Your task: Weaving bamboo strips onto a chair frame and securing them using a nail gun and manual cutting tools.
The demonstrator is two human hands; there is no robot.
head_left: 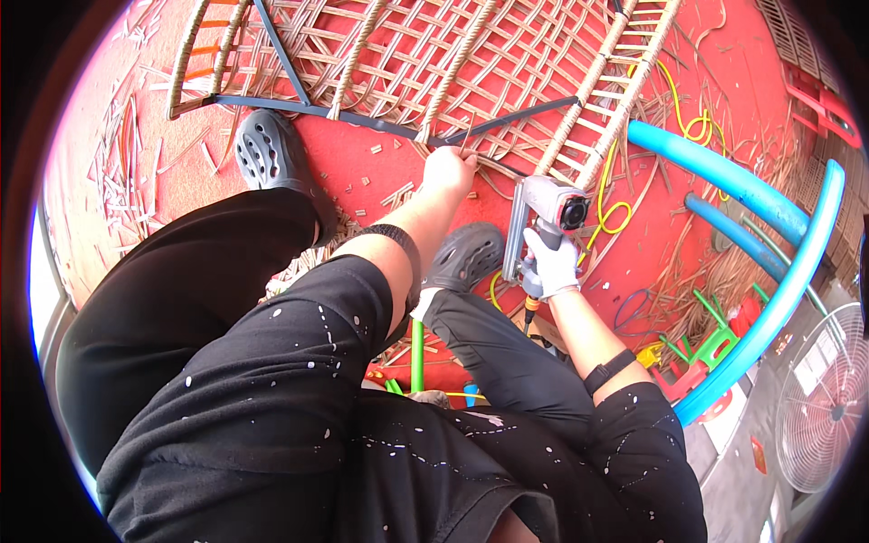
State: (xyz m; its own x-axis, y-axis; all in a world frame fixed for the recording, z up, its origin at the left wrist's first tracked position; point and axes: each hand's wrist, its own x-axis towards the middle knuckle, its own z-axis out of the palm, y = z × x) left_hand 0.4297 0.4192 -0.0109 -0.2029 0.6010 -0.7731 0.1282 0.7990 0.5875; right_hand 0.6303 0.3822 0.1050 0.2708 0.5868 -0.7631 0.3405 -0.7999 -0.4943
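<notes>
Gloved right hand (549, 262) grips grey pneumatic staple gun (543, 222) — long axis upright, nose aimed at woven rattan frame (425, 63) on red floor (362, 167). Bare left hand (448, 170) pinches a strip at frame's near edge.

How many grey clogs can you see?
2: one clog on the red floor left of the left hand; the other clog between that arm and the gloved right hand.

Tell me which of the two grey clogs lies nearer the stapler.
The right clog, just left of the stapler gripped in the gloved right hand. The left clog sits far off by the woven frame's dark bar.
</notes>
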